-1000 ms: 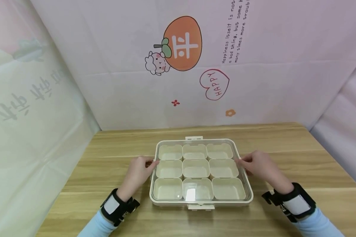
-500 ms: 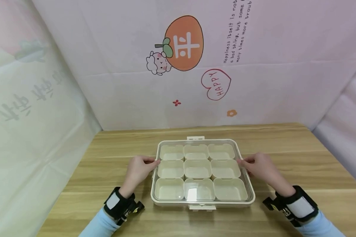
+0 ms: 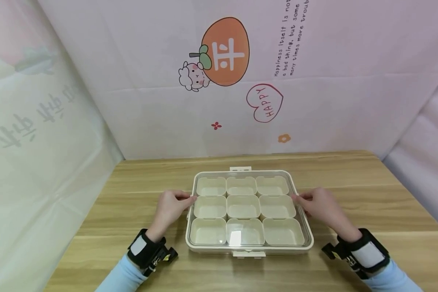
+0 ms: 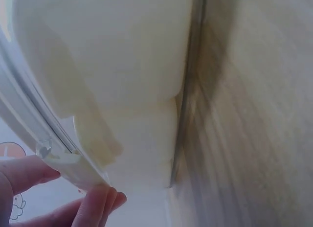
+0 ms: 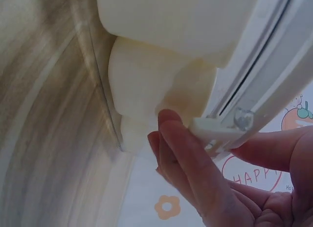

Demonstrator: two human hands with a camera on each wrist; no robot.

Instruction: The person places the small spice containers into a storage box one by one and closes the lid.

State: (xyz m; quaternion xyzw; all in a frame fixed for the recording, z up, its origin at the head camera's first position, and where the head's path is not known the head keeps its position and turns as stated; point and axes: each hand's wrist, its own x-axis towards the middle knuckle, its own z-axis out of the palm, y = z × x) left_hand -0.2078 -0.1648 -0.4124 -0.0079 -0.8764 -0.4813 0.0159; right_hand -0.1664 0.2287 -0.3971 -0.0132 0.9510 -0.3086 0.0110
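Note:
A clear-lidded storage box (image 3: 249, 249) with a cream rim lies on the table, several cream inner cups (image 3: 243, 206) showing in rows through its lid. At its left side my left hand (image 3: 170, 208) pinches the left side latch (image 4: 78, 169), thumb above and fingers below. My right hand (image 3: 321, 206) holds the right side latch (image 5: 215, 130) in the same way, its fingertips curled under the flap. Both side latches are mostly hidden by the hands in the head view. The front latch (image 3: 249, 254) and back latch (image 3: 240, 168) stick outward from the rim.
The wood-grain table (image 3: 138, 178) spreads around the box. Behind it hangs a white printed sheet (image 3: 149, 117), and more white sheeting (image 3: 40, 182) closes off the left side. Each wrist wears a black strap (image 3: 368, 248) with a small camera.
My left wrist has shifted slightly forward and to the right. Both hands stay at the sides of the box, and the lid looks the same.

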